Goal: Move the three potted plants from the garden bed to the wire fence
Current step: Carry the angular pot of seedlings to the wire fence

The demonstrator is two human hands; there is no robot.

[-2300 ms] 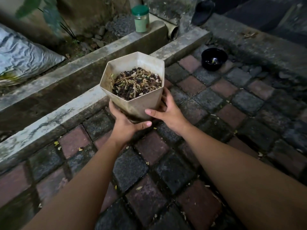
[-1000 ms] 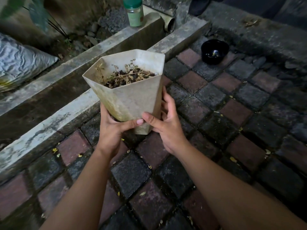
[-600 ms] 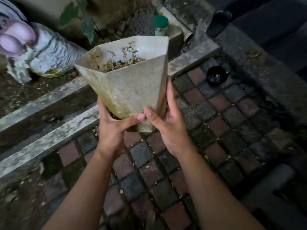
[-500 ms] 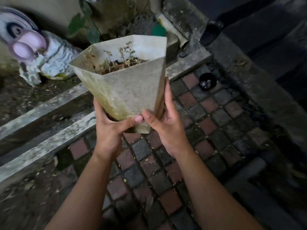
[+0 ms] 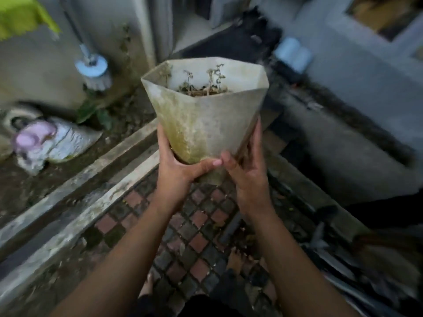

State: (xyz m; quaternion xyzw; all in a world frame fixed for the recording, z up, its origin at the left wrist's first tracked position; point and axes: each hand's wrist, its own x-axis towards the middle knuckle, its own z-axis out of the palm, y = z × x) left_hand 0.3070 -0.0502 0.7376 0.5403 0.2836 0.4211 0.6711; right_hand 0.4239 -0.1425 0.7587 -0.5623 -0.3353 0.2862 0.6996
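Observation:
I hold a stained white angular plant pot (image 5: 206, 110) high in front of me, upright, with thin dry sprigs sticking up from its soil. My left hand (image 5: 176, 170) cups its lower left side and base. My right hand (image 5: 247, 170) wraps the lower right side, fingers reaching up the wall. The garden bed (image 5: 57, 161) with dark soil lies below to the left, behind a concrete kerb. No wire fence or other pots are visible; the frame is blurred.
A crumpled plastic sack (image 5: 57, 143) lies on the bed soil. A brush head (image 5: 93, 72) leans at the grey wall. Checkered paving (image 5: 194, 236) is underfoot, with my bare toes (image 5: 235, 257) on it. A raised concrete ledge (image 5: 343, 145) runs on the right, debris (image 5: 354, 266) at lower right.
The pot has been lifted from near the paving up to chest height in both hands. My view has risen and swung toward the wall; the ground now looks farther away.

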